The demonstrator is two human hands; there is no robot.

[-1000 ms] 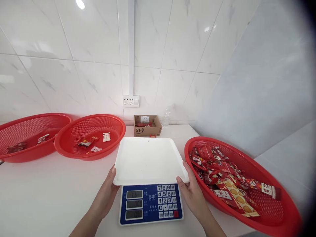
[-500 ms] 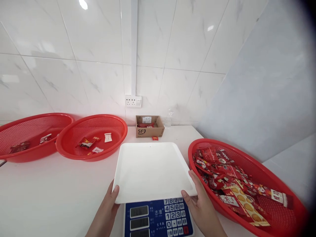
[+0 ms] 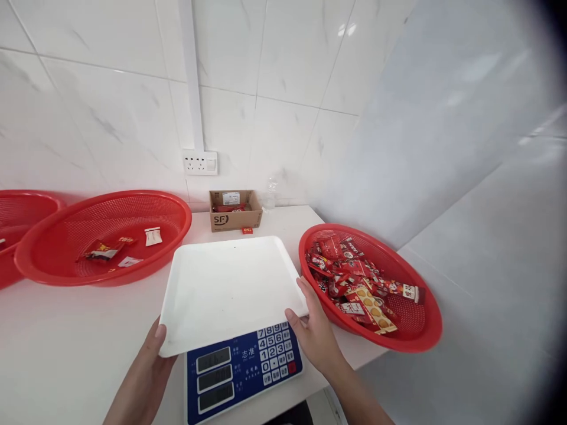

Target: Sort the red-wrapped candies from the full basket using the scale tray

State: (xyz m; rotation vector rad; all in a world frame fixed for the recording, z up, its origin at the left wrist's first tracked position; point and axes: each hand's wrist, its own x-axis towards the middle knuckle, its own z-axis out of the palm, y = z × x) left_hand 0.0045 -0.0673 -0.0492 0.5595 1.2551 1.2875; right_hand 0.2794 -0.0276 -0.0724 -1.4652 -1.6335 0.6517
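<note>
A shallow white tray (image 3: pixel 230 295) with a raised rim covers the back part of a blue digital scale (image 3: pixel 243 372). My left hand (image 3: pixel 153 351) grips the tray's near left corner, thumb on the rim and fingers beneath. At the near right corner my right hand (image 3: pixel 310 324) holds the same tray, its thumb on the front edge and its fingers along the side. Only the scale's keypad and three displays show below the tray. Whether the tray rests on the scale or is lifted off it, I cannot tell.
To the right, a red basket (image 3: pixel 425 330) holds many red snack packets (image 3: pixel 349 265). On the left stands another red basket (image 3: pixel 39 260) with several packets, beside a third basket (image 3: pixel 26 203). A cardboard box (image 3: pixel 241 219) and a small red packet (image 3: pixel 247 231) are behind the tray.
The view has turned to the right, so everything sits further left in it. Both hands still hold the tray at its near corners.
</note>
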